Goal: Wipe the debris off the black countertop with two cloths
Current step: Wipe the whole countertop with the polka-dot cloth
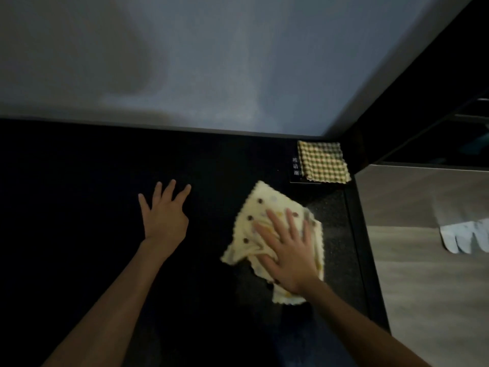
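Head view is showing the black countertop [79, 168] filling the lower frame and running back to a grey wall [211, 62]. Its right edge is dropping off toward a wooden floor [423, 287]. The surface is so dark that no debris is showing, so patches are likely being missed. Any crumbs pushed rightward are probably heading over that near edge onto the floor rather than being gathered.

The yellow dotted cloth [260, 207] is lying on the right part of the countertop, rumpled and folded over on itself. Being bunched this way, it is likely wiping a narrower strip than it could. A loose corner may also be dragging grit back across the wiped area.

The checked cloth [324, 161] is sitting flat in the back right corner, with neither hand touching it. The task is calling for two cloths, so the job risks being done with one.

The right hand [288, 250] is pressing flat on the dotted cloth, fingers straight and spread, not pinching it. With nothing gripped, the cloth may be slipping out from under the palm on a fast stroke. The left hand [164, 218] is resting spread on bare countertop, well apart from both cloths and holding nothing.

A flat dark thing with white lettering [295, 170] is lying under the checked cloth. I cannot tell whether it is a box or tray, or whether anything is inside.
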### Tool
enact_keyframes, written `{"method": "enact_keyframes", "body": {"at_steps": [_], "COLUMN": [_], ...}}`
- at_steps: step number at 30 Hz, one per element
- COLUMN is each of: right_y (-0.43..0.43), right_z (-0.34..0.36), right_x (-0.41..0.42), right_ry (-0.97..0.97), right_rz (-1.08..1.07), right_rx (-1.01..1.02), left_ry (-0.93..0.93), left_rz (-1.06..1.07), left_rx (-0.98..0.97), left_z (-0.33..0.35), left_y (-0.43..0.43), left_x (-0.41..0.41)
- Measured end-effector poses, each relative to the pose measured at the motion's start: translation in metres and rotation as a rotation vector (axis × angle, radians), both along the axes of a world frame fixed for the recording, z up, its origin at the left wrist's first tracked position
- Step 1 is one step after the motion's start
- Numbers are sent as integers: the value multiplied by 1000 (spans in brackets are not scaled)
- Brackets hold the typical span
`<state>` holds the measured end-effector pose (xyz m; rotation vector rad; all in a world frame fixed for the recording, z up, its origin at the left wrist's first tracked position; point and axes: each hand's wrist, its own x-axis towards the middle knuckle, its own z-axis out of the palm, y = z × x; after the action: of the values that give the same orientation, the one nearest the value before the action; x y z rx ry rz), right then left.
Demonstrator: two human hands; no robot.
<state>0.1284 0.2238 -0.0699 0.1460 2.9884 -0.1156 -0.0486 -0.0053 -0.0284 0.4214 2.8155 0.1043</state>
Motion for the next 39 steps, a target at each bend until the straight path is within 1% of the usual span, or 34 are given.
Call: {"method": "enact_keyframes", "body": {"at_steps": [3, 5, 9, 11, 14, 17, 20, 21, 23, 25, 28, 32, 35, 39], "right_y": [8, 0, -17, -23, -23, -13, -4, -2, 0, -4, -22, -56, -84, -107], "right_z": [9, 10, 6, 3, 0, -4, -6, -6, -6, -7, -8, -11, -13, -12], "right_x": [37, 28, -45, -96, -168, -214, -240, -244, -247, -246, -241, -211, -167, -93], "right_ry": [-68, -112, -85, -60, 9, 40, 35, 34, 58, 90, 78, 52, 36, 28], "right_rz": [-253, -293, -205, -228, -384, -582, -640, -623, -522, -355, -108, 126, 213, 270], "right_rx": [-13, -46, -96, -129, -157, -158, -154, -149, -153, -143, -101, -121, -76, -97], "left_ry": [-5, 0, 11, 20, 49, 73, 61, 55, 34, 14, 17, 36, 27, -38], "left_rz": [21, 29, 23, 15, 3, -4, -11, -13, -20, -41, -18, -17, 3, 22], "left_rx": [22, 31, 54, 63, 77, 125, 120, 121, 113, 100, 142, 181, 194, 193], "left_z": [2, 1, 0, -4, -10, -12, -13, -13, -10, -5, 0, 3, 6, 15], "left_y": [2, 2, 3, 1, -3, -5, -6, -6, -7, -10, -19, -39, -51, -55], "left_x": [1, 0, -1, -1, 0, -1, -1, -1, -3, -7, -9, 5, 21, 45]}}
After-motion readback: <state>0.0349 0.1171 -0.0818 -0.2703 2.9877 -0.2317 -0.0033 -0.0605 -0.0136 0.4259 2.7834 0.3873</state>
